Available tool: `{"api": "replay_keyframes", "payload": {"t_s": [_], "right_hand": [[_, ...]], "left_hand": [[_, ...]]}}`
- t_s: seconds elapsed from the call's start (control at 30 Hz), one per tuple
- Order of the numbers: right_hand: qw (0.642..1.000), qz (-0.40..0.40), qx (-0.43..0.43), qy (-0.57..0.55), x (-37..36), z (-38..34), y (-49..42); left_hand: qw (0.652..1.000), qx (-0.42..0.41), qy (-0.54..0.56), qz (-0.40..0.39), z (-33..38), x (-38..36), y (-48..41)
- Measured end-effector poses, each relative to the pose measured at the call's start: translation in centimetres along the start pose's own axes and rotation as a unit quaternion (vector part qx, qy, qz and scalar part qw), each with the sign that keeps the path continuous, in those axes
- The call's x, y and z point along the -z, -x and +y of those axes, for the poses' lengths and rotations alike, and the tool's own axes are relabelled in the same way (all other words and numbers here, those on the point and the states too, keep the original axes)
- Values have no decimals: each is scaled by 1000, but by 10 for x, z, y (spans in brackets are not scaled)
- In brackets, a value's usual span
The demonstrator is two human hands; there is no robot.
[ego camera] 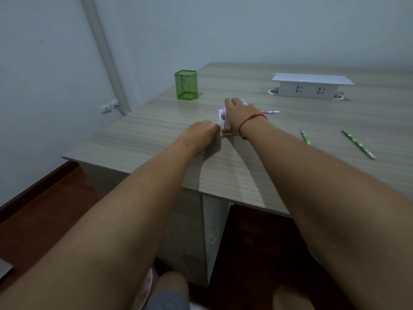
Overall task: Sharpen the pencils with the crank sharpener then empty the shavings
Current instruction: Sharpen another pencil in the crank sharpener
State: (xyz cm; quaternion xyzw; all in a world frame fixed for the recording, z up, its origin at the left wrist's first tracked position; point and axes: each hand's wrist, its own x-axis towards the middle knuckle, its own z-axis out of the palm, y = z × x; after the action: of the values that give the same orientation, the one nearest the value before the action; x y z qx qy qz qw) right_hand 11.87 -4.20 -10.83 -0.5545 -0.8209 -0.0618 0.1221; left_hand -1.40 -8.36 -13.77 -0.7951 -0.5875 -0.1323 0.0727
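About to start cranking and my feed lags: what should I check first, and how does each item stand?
1. Sharpener steadied: right hand grips it from above. Ok.
2. Left hand on crank: fingers curled at the sharpener's left end, crank hidden. Cannot tell.
3. Red pencil seated: sticks out rightward, inner end hidden behind the right hand. Cannot tell.
4. Next pencils ready: two green pencils lie on the desk to the right, apart from both hands. Ok.
5. Mesh holder clear of the work: upright, beyond the hands. Ok.
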Motion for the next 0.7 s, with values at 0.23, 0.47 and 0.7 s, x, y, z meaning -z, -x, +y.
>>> {"api": "replay_keyframes", "payload": {"t_s": [0.23, 0.47, 0.7], "right_hand": [[1000, -17, 16, 20, 4, 2, 2], [999, -20, 9, 25, 4, 3, 1], [996, -77, -20, 38, 13, -1, -5]], "left_hand": [[998, 18, -23, -54, -6, 1, -21], [991, 9, -134, 2, -12, 28, -59], [993, -26, -91, 76, -17, 41, -51]]}}
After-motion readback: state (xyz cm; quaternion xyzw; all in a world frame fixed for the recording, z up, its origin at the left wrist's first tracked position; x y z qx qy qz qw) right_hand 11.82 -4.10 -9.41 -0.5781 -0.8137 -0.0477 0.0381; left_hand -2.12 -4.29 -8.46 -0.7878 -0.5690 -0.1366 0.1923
